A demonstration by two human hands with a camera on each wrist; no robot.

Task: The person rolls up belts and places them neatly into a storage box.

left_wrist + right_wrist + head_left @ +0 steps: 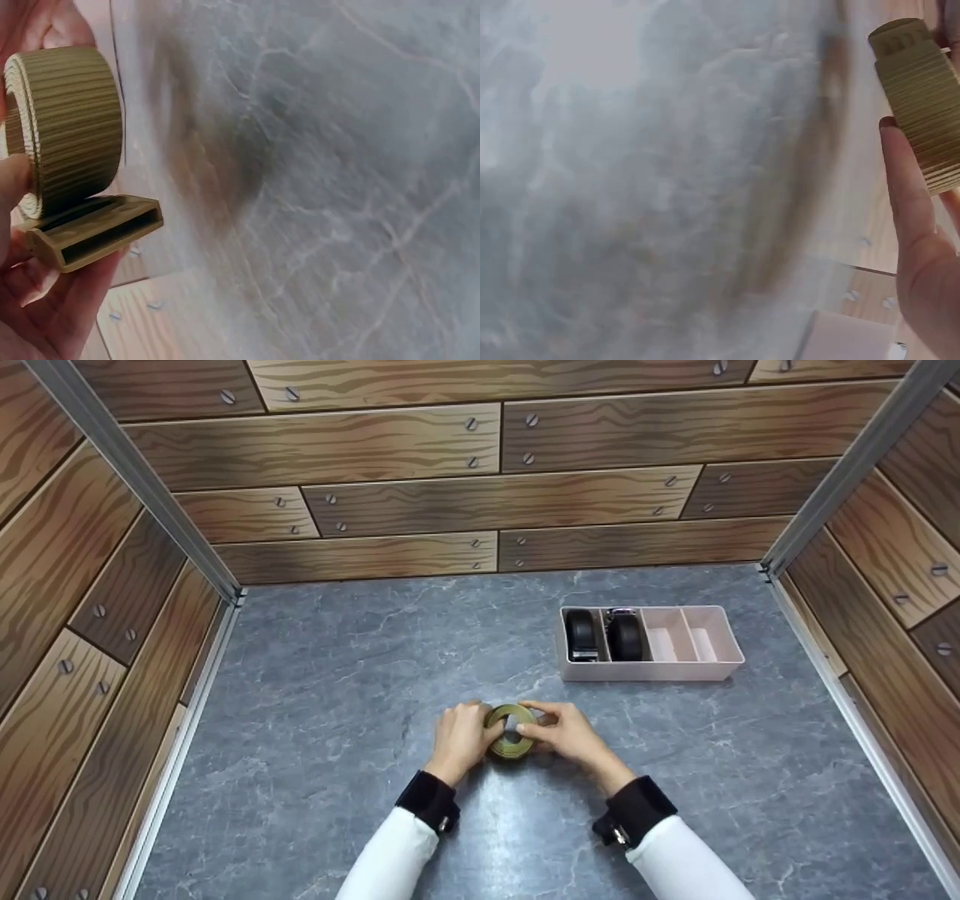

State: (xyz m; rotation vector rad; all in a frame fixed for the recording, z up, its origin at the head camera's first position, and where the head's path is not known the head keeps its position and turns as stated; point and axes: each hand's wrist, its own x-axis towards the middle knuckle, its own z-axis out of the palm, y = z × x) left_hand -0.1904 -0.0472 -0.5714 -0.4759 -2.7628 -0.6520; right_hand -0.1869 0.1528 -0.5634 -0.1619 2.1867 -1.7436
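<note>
Between both hands is an olive-green webbing belt [513, 749], coiled into a roll with an open centre. My left hand [459, 739] grips its left side, the thumb reaching into the centre hole. On the other side my right hand [571, 736] pinches the roll, thumb at the hole and fingers along the outside. In the left wrist view the ribbed coil [79, 127] shows edge-on, with a flat olive buckle [97, 234] below it, close to the left fingers. The right wrist view shows part of the belt [922, 97] against the right hand's fingers.
A pale pink divided box [645, 671] stands behind and to the right of the hands. Its two left compartments hold black rolled belts [581, 630] with shiny metal parts. Wood-patterned walls [405, 514] enclose the grey marbled tabletop [337, 682] at the back and sides.
</note>
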